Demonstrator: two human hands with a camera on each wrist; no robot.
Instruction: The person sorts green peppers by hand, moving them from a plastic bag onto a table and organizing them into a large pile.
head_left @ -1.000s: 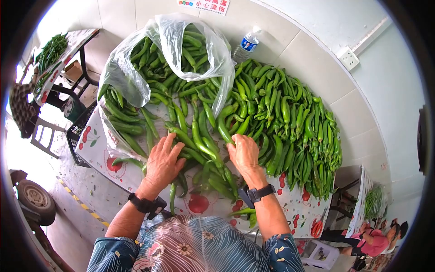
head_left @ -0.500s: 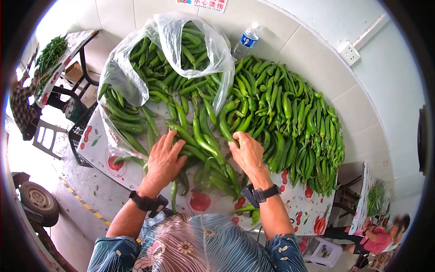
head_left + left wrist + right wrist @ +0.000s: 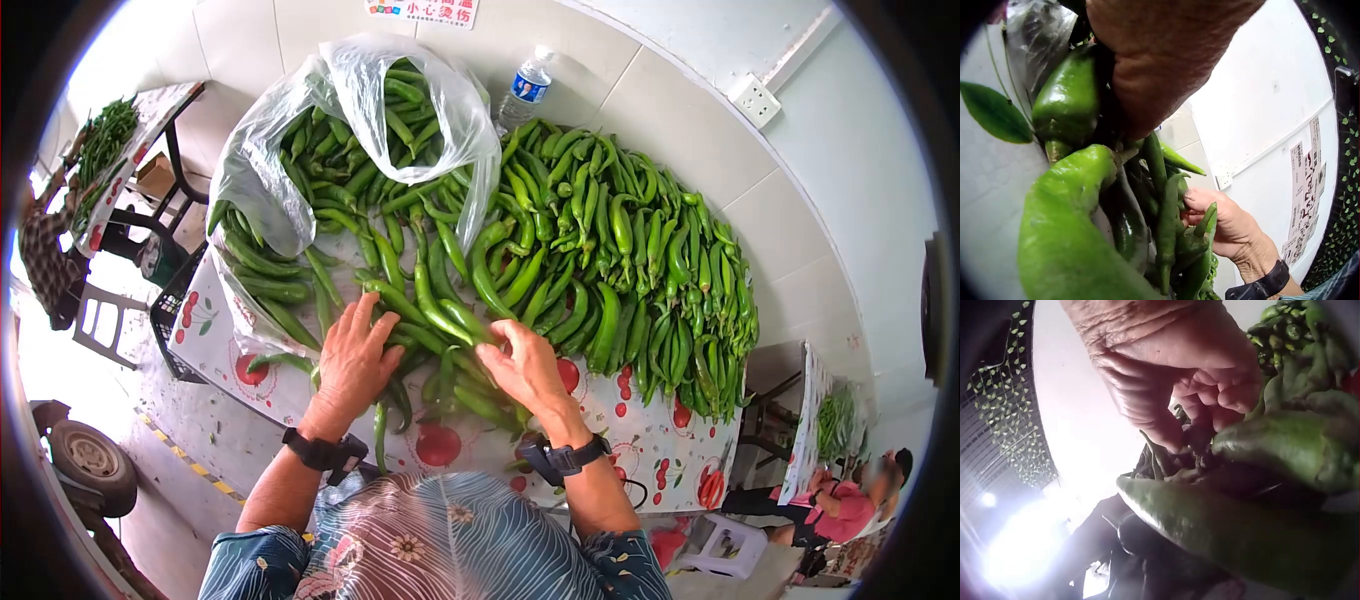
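Left hand (image 3: 352, 362): fingers loosely spread on loose green peppers (image 3: 425, 300), apparently steadying them. Right hand (image 3: 528, 372): fingers bent beside same peppers; cannot tell whether pinching. Plastic bag (image 3: 365, 100): mouth gaping, likely for access. Pepper pile (image 3: 622, 232): right, beyond right hand.

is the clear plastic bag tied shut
No, the mouth of the bag gapes open, with green peppers showing inside.
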